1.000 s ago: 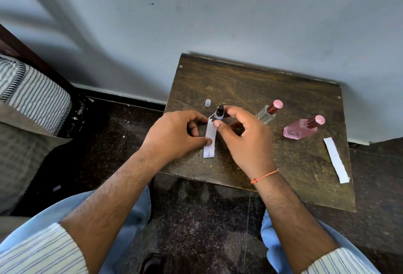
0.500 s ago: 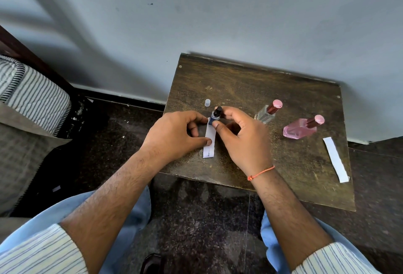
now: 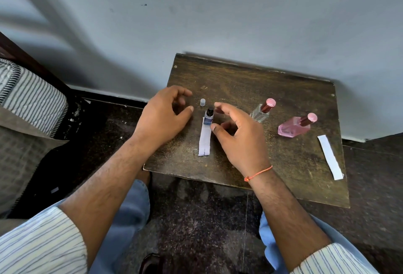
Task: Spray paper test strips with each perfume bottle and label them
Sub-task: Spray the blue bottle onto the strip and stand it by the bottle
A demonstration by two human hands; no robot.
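A small blue perfume bottle (image 3: 208, 117) with a black sprayer stands on the far end of a white paper strip (image 3: 204, 140) on the dark wooden table (image 3: 283, 164). Its small clear cap (image 3: 202, 102) stands just behind it. My left hand (image 3: 163, 116) hovers left of the bottle, fingers apart, holding nothing. My right hand (image 3: 237, 134) is just right of the bottle, fingers curled apart, not touching it. A clear bottle (image 3: 261, 111) and a pink bottle (image 3: 295, 126), both with pink caps, stand further right. A second white strip (image 3: 330, 157) lies at the table's right edge.
The table stands against a pale wall (image 3: 218, 22). A striped mattress (image 3: 28, 97) is at the left. My knees in blue trousers (image 3: 130, 208) are below the table's near edge, over a dark speckled floor.
Both hands have let go of the blue bottle and the strip. The bottle now stands on the strip's far end. My left hand drew back to the left, my right hand opened.
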